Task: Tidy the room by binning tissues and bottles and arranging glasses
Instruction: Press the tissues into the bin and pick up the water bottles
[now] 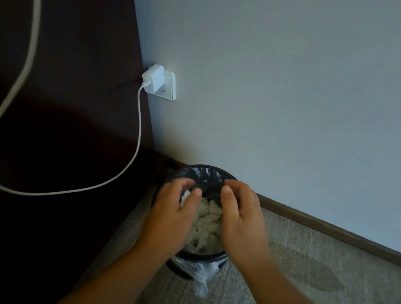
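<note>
The round dark bin [199, 256] stands on the carpet [291, 292], its far rim close to the pale wall [288, 86] and the brown skirting board [334, 230]; crumpled white tissues [205, 224] are heaped inside the bin, reaching close to its rim; a clear plastic liner [200, 277] is folded over the rim and hangs in a bunch down the bin's near side.

Both hands are over the mouth of the bin, apart from each other with the tissues showing between them; the left hand [171, 219] is above the bin's left half, thumb and fingers curled together on a scrap of white tissue [185, 196]; the right hand [240, 221] is above the bin's right half, fingers bent downward near the far rim, and whether it grips anything I cannot tell.

Above and left of the bin, a white charger [153, 78] sits in a wall socket [171, 87]; its cable [136, 132] loops down across the dark panel [64, 100] left of the bin.
</note>
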